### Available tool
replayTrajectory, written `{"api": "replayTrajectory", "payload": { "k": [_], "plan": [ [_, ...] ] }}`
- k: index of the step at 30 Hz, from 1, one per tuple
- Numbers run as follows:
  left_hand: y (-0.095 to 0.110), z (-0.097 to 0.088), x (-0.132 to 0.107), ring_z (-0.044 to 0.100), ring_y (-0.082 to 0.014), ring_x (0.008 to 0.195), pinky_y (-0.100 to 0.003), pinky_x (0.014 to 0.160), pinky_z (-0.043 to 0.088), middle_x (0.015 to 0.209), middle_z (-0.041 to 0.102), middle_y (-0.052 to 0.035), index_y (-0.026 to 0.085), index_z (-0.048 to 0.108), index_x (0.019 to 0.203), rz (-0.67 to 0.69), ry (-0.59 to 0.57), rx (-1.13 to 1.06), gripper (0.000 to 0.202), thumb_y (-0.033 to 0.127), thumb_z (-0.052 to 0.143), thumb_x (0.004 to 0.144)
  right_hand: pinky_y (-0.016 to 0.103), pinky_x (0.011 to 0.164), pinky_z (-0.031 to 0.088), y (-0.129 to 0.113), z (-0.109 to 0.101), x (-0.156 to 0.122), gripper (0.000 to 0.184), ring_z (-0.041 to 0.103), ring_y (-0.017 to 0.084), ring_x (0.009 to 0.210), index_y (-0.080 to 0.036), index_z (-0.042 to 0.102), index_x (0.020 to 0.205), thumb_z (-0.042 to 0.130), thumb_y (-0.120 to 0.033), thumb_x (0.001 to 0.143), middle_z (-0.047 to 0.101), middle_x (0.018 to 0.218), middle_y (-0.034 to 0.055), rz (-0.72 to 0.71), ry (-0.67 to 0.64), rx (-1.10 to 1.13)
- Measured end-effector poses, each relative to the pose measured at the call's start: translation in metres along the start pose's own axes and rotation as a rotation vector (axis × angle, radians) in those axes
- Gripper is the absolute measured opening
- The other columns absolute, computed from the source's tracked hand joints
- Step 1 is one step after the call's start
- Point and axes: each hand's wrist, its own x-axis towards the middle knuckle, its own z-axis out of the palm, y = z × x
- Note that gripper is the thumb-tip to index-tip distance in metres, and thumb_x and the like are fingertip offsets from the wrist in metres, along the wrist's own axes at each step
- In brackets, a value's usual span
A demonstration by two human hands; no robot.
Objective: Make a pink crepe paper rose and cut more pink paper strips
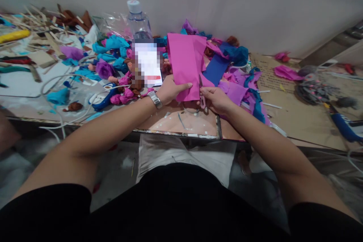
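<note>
A sheet of bright pink crepe paper [183, 60] is held up over the table's front part. My left hand [170, 89] grips its lower left side, thumb lying across the front. In my right hand [215, 98] is a pair of scissors [202, 101] with pink handles, closed in my fingers. The scissor blades point away from me at the paper's right edge, where a strip hangs off to the right. Behind the pink sheet lies a folded dark blue piece of paper [215, 69].
A phone [150, 64] leans left of the paper, before a water bottle [138, 20]. Crumpled coloured paper flowers [105, 69] and wood sticks [42, 26] cover the left side. A blue-handled tool [103, 96] trails a white cable. Brown cardboard [272, 109] lies at right.
</note>
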Motion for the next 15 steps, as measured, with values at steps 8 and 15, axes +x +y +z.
{"api": "replayTrajectory", "payload": {
  "k": [8, 15],
  "plan": [
    [0.0019, 0.0009, -0.0014, 0.069, -0.012, 0.079, -0.023, 0.072, 0.057, 0.102, 0.08, -0.01, 0.012, 0.077, 0.098, -0.015, 0.009, -0.009, 0.052, 0.049, 0.094, 0.067, 0.022, 0.046, 0.055, -0.0019, 0.0026, -0.0018, 0.058, 0.068, 0.017, 0.056, -0.014, 0.059, 0.08, 0.091, -0.062, 0.074, 0.067, 0.062, 0.0056, -0.009, 0.01, 0.044],
    [0.0017, 0.0007, -0.001, 0.07, -0.0124, 0.082, -0.024, 0.074, 0.059, 0.103, 0.08, -0.01, 0.013, 0.077, 0.1, -0.018, 0.009, -0.017, 0.052, 0.049, 0.094, 0.067, 0.021, 0.045, 0.053, -0.0027, 0.0034, -0.0017, 0.049, 0.062, 0.012, 0.046, -0.014, 0.057, 0.083, 0.082, -0.055, 0.088, 0.072, 0.069, 0.0076, 0.017, 0.016, 0.024]
  ]
}}
